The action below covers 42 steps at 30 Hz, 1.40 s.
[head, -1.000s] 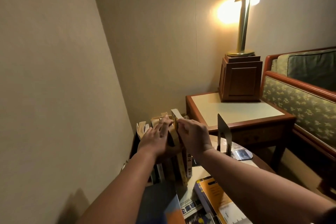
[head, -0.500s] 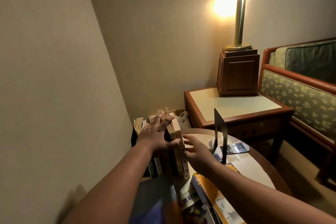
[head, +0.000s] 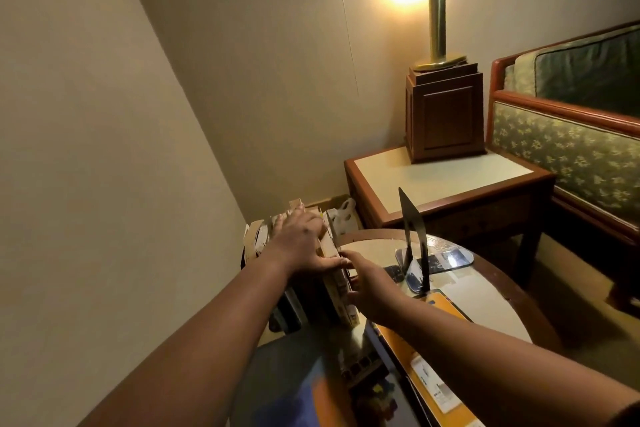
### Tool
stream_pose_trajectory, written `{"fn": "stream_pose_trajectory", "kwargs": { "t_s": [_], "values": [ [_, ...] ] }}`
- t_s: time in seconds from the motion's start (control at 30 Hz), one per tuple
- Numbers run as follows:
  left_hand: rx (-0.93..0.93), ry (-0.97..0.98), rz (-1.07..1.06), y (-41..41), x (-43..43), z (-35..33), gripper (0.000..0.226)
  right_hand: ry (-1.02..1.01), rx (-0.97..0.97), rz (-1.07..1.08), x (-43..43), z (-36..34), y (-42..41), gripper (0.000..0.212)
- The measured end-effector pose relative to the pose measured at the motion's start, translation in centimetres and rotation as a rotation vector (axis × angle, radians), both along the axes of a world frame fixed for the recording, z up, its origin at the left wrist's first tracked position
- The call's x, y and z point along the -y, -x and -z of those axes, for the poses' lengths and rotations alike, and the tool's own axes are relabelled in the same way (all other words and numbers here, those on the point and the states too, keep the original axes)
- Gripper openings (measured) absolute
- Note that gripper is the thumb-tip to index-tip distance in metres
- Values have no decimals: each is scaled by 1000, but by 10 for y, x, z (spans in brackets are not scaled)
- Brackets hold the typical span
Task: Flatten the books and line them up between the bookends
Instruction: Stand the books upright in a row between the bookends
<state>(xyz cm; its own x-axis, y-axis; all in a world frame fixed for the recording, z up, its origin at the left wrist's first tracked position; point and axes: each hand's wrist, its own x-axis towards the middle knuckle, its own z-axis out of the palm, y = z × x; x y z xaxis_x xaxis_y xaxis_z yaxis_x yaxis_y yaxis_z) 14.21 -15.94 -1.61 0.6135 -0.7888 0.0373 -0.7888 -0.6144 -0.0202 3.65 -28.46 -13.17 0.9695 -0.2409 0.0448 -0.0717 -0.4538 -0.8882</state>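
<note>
Right hand (head: 372, 288) lower, books (head: 343, 305) partly hidden

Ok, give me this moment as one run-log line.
left hand flat on upright books | right hand pressing row's right side | black bookend apart, on round table

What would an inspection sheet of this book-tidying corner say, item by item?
Surface: round table with a wooden rim.
Job's things: row of upright books at the table's left side; black bookend stands to the right, apart from them.
Clutter: orange book and other printed matter lying flat at the near edge.
Grippers: left hand lies flat on top of the row; right hand presses against the outermost book's side.
Cables: nothing seen.
Surroundings: lit brass lamp on a wooden side table, patterned sofa, plain walls.
</note>
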Motion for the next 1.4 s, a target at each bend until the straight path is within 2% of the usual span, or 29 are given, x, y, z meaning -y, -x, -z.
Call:
{"fn": "stream_pose_trajectory", "kwargs": {
  "t_s": [0.2,0.33,0.43,0.5,0.57,0.63,0.73,0.8,0.93,1.1,1.23,1.33,1.4],
  "values": [
    [53,-165,-28,-3,10,-15,82,173,29,47,-1,2,4,85],
    [10,-216,32,-2,23,-19,86,168,-19,42,4,0,13,79],
    [13,-279,75,1,26,-11,69,225,-58,17,15,3,31,64],
    [25,-246,79,-1,26,-6,56,261,-129,-4,22,8,48,55],
    [33,-192,75,-2,25,-3,50,336,-246,-44,25,13,67,63],
    [38,-160,63,-2,23,-1,50,540,-334,-94,25,24,81,79],
    [34,-145,40,-1,23,-1,50,710,-351,-127,22,30,91,90],
    [29,-132,37,1,22,-2,46,699,-382,-128,24,24,95,91],
    [36,-129,32,3,20,-4,45,541,-417,-70,38,15,116,92],
    [19,-122,22,-2,19,0,55,485,-444,50,73,21,151,76],
    [17,-117,18,-6,20,2,59,492,-611,237,105,26,179,93],
    [22,-125,24,-4,21,0,51,369,-704,256,118,25,198,102],
    [25,-120,30,-2,21,-1,42,330,-705,241,119,21,208,98]
  ]
}}
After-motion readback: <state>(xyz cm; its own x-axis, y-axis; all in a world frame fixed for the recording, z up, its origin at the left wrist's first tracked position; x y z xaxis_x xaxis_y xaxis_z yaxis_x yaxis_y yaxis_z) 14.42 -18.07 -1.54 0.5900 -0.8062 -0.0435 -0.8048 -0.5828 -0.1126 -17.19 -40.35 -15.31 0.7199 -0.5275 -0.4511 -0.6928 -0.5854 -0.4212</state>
